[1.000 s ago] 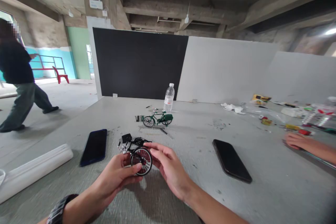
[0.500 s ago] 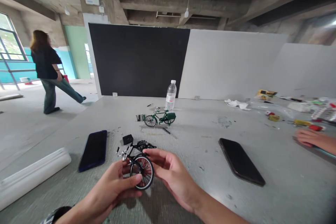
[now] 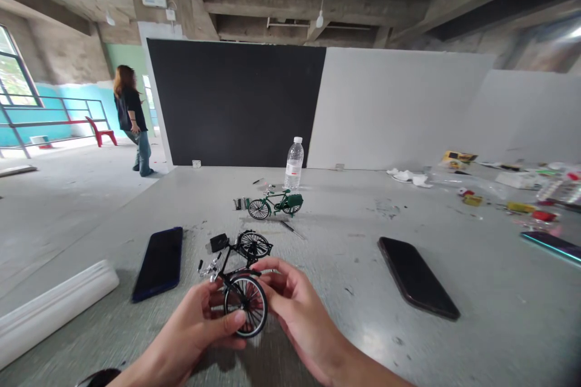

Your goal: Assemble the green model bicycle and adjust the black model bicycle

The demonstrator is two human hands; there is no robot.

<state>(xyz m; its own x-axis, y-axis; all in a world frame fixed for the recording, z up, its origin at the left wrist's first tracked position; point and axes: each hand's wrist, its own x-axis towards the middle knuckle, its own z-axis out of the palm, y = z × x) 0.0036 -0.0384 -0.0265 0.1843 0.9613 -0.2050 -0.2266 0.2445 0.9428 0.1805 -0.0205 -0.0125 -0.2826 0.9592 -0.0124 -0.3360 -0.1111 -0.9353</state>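
Note:
Between my hands is a black model bicycle (image 3: 231,266), its white-rimmed front wheel toward me and its rear wheel pointing away. My left hand (image 3: 204,326) grips the front wheel from the left, thumb on the hub area. On the other side my right hand (image 3: 290,302) pinches near the top of that wheel and the frame; its fingertips are partly hidden. Just beyond the handlebar lies a small black box-like piece (image 3: 219,242). Farther back stands a green model bicycle (image 3: 275,202) with a green bag at its rear, and a thin screwdriver (image 3: 292,229) lies in front of it.
A dark phone (image 3: 158,263) lies left, another phone (image 3: 417,278) right, and a third (image 3: 551,245) at the far right. A white roll-like object (image 3: 59,293) is at the left edge. Behind stands a water bottle (image 3: 294,163). A person (image 3: 132,118) stands beyond the table.
The black bicycle has tipped so more of its rear wheel shows. The person at the left has walked right and farther off. Another person's hand at the right has left the view.

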